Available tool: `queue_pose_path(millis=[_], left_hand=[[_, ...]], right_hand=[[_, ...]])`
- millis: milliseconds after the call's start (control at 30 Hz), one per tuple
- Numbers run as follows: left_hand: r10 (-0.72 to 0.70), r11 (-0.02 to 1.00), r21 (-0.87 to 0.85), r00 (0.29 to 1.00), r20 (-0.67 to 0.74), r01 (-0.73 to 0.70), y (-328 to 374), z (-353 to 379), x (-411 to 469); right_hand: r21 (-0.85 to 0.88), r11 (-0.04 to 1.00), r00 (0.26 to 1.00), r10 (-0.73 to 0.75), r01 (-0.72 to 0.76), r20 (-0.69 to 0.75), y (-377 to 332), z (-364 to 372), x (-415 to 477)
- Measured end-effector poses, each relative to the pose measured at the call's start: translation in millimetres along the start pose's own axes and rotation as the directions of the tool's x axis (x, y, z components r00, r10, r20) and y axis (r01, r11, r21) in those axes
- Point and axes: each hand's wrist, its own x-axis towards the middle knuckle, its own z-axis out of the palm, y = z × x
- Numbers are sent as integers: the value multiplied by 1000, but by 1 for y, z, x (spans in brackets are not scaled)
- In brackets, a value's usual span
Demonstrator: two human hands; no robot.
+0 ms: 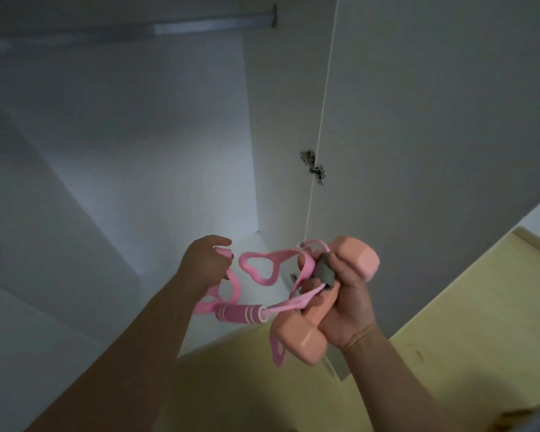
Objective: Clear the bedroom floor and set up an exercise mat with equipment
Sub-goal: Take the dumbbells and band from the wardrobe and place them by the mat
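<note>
Right hand (346, 307), closest to the lens, is wrapped round the grip of a peach dumbbell (298, 336), and the same fist traps a grey piece (325, 271) and some strands of a pink resistance band (275, 254). Left hand (205, 263), a little further out, has its fingers curled round another part of that band, whose foam handle (240, 311) hangs between the two hands, so all the equipment is up in the air in front of the body. No exercise mat shows here

The likely trouble is the crowded right fist: with strap and grey piece bunched against the grip, the hold on the dumbbell looks partial, and a tug from the left hand could work the weight loose so it drops onto the yellow floor (449, 322) or a foot. The slack loops could also snag on the hinge (315, 168) as the hands draw back

Beyond the hands a white wardrobe stands open, its side panel (281, 120) and door (449, 120) close on the right and a metal rail (212, 24) across the top
</note>
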Motion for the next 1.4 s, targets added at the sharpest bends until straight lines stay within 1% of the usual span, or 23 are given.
queue_pose_path(millis=[67,167,200,300,400,500,600,700,800,867,900,967,1000,1033,1067,1100,1167,1200,1267,1333,1400], left_hand=[[83,993,85,996,-28,-80,-1,-6,-1],[187,950,252,982,18,-186,10,-12,-10],[206,938,282,978,16,-202,14,-14,-14],[262,933,241,963,54,-267,24,-18,-30],[318,886,312,939,130,-343,29,-21,-47],[283,916,231,936,207,-328,30,-28,-66],[201,953,163,934,297,-256,21,-41,-80],[137,979,95,932,335,-178,2,-53,-90],[55,995,68,964,259,-75,-30,-64,-96],[39,995,80,979,202,-56,-51,-69,-103],[44,990,123,987,154,-63,-62,-72,-106],[63,962,267,998,-31,-52,-85,-78,-120],[90,942,334,980,-179,-25,-95,-81,-128],[119,932,362,928,-352,18,-105,-90,-143],[167,919,393,865,-474,38,-110,-92,-151],[211,902,425,790,-576,70,-113,-98,-162],[246,864,461,632,-735,200,-121,-116,-190],[272,837,478,555,-786,266,-123,-123,-202],[303,794,473,427,-852,382,-125,-135,-223],[301,775,417,304,-904,475,-129,-144,-240],[267,775,337,206,-941,535,-133,-151,-251]], right_hand=[[22,999,999,25,-26,43,0,-3,6],[59,995,995,83,-86,58,3,-4,14],[75,990,992,117,-121,55,5,-4,16],[93,975,979,202,-201,-10,12,4,21],[75,966,967,251,-247,-52,21,9,25],[67,954,955,294,-291,-37,32,5,31],[11,953,954,301,-301,-1,40,7,34],[-6,943,942,334,-334,25,52,9,38],[-31,933,932,360,-359,38,67,18,35],[-22,935,933,356,-355,55,76,22,35],[-20,934,932,356,-356,71,82,23,35],[-54,917,913,398,-395,92,97,26,34],[-53,902,896,432,-428,100,107,27,32],[-62,877,872,480,-476,94,123,34,32],[-55,874,872,486,-483,56,130,36,29],[-67,869,869,493,-490,39,138,42,26],[-125,848,854,519,-515,3,159,56,21],[-160,844,855,519,-511,9,167,59,21],[-215,819,836,548,-533,14,181,68,22],[-244,801,827,563,-547,-5,198,75,21],[-270,779,809,588,-566,4,212,75,21]])
